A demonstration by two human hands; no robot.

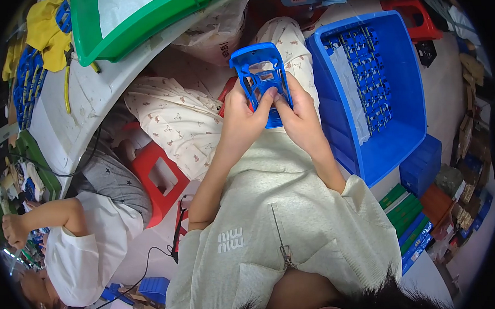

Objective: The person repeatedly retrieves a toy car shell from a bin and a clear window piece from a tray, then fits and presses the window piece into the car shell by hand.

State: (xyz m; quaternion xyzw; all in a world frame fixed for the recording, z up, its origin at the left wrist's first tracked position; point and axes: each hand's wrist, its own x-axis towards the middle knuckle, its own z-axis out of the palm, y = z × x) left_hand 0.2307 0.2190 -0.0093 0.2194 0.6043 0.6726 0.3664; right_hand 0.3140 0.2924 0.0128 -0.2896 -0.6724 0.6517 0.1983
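Observation:
I hold a blue plastic shell [257, 54], shaped like a toy car body with window-like openings, above my lap. My left hand [242, 111] is closed round its left edge, and my right hand [301, 111] grips the right edge. Both thumbs press close together on the lower middle of the shell. The other fingers are mostly hidden behind it. Just right of my hands, a big blue bin [334, 94] holds rows of blue and black parts [363, 73] beside a white sheet.
A white table [109, 83] with a green tray [156, 22] lies ahead to the left. At the left, a co-worker [90, 246] sits near a red stool [158, 184]. A second red stool [414, 20] stands beyond the bin. Green and blue crates [407, 219] lie at the right.

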